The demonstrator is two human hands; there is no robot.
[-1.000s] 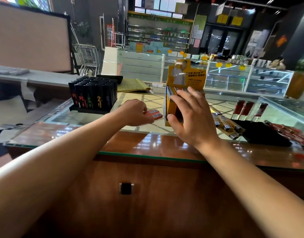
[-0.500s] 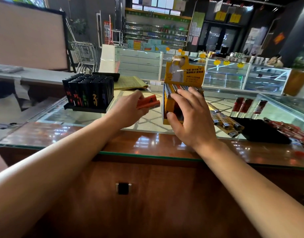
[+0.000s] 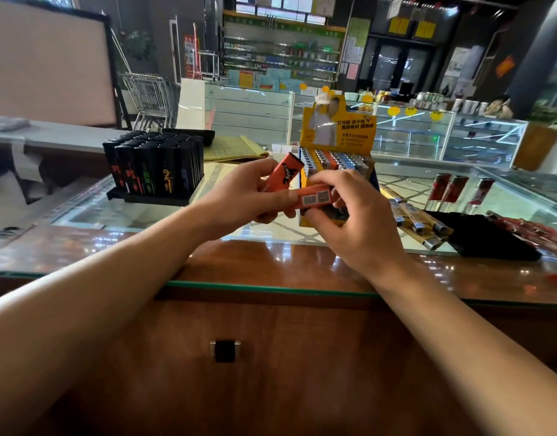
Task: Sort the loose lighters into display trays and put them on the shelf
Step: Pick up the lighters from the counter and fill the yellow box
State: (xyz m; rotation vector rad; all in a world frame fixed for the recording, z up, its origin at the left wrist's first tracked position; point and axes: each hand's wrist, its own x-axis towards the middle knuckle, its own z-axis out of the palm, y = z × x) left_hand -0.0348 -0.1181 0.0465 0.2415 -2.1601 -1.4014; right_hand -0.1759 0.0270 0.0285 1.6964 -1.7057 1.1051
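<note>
Lighters are the business here, and the largest holder of them is the black tray (image 3: 154,171) on the far left of the glass counter (image 3: 271,287), packed with upright black lighters. Right of centre stands the yellow display tray (image 3: 335,152), its rows of lighters upright with metal tops showing and its backing card rising on the far side. Further right, loose tan lighters (image 3: 419,220) lie flat beside an empty-looking black tray (image 3: 491,237).

Just in front of the yellow display tray, both hands meet. The left hand (image 3: 242,199) grips two orange lighters: the upper orange lighter (image 3: 282,174) tilts up and to the right, while the barcoded orange lighter (image 3: 313,198) lies with its long axis running left to right. The right hand (image 3: 359,221) pinches that lighter's right end between curled fingers and thumb. The yellow display tray sits directly beyond the right hand, so that hand is nearer for slotting it in, likely after turning it upright.
</note>
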